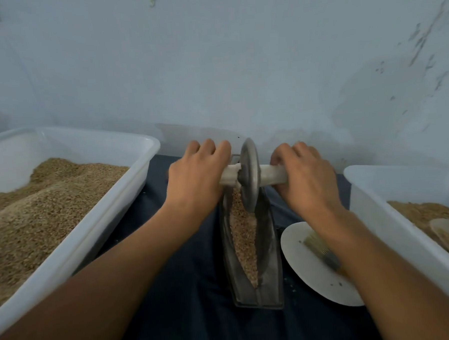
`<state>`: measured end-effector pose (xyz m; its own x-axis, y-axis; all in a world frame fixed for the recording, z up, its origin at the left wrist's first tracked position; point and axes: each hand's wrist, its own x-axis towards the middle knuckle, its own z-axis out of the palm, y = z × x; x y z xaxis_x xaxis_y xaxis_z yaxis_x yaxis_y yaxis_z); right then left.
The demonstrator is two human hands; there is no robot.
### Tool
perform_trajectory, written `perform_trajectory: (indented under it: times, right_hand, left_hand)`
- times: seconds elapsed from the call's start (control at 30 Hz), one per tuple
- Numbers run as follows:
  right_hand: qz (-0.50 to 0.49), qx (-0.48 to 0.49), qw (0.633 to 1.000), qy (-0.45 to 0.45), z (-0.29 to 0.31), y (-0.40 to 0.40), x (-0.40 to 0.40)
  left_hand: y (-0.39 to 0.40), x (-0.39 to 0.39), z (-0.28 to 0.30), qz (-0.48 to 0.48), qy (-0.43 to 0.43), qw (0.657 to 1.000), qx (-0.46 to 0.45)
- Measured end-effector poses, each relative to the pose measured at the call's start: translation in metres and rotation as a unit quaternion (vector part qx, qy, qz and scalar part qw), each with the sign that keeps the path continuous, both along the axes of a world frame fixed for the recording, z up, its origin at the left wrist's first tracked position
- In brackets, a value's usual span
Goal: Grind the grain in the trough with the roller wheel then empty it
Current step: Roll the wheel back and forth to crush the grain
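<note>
Left hand (pixel 196 177) and right hand (pixel 303 177) around the roller wheel (pixel 249 175) handle, over the grain-filled trough (pixel 268 248).

A table (pixel 188 288) draped in dark blue cloth is seen. On it are set a metal trough (pixel 269 292) at the middle, a white plate (pixel 301 264) just right of it, and two white grain-filled tubs, one at left (pixel 95 215), one at right (pixel 392 213).

Both forearms reach forward, bare, converging toward the middle. The left hand (pixel 196 175) lies palm down with knuckles up, its fingers curled over the left end of a pale handle (pixel 273 178). The right hand (pixel 305 176) mirrors it, fingers wrapped round the right end, wrists level.
</note>
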<state>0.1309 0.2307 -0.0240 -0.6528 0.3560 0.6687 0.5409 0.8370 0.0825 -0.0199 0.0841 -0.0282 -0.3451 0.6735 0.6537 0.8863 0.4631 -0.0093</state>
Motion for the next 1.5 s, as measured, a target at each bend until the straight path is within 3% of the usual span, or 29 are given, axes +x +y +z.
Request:
perform_trajectory:
  times: [0.23,0.4,0.6,0.73,0.9,1.03,1.2,1.4,1.5]
  right_hand:
    - [0.001,-0.043,0.999,0.025,-0.036,0.008,-0.008]
    - [0.049,-0.138,0.987,-0.058,-0.025,0.024,0.000]
    - [0.067,-0.268,0.940,-0.199,0.015,0.022,0.018]
    - [0.031,-0.272,0.917,-0.291,0.037,0.001,0.028]
    - [0.005,-0.222,0.900,-0.374,0.057,-0.033,0.039]
    - [0.004,-0.193,0.897,-0.396,0.067,-0.049,0.044]
    - [0.008,-0.229,0.897,-0.378,0.064,-0.044,0.042]
    - [0.023,-0.217,0.932,-0.288,0.032,-0.008,0.022]
    - [0.031,-0.188,0.957,-0.217,0.015,0.007,0.015]
  left_hand:
    - [0.007,-0.009,-0.021,-0.015,0.038,0.999,0.012]
    - [0.005,-0.007,-0.017,0.010,0.020,0.997,-0.074]
    - [-0.006,0.002,0.003,0.039,-0.060,0.971,-0.229]
    - [-0.018,0.022,0.022,0.051,-0.089,0.953,-0.284]
    - [-0.040,0.046,0.050,0.055,-0.048,0.933,-0.352]
    - [-0.052,0.056,0.057,0.044,-0.004,0.938,-0.344]
    - [-0.046,0.045,0.050,0.037,-0.052,0.948,-0.312]
    - [-0.019,0.015,0.025,0.052,-0.056,0.974,-0.212]
    - [-0.007,0.000,0.008,0.029,-0.017,0.987,-0.155]
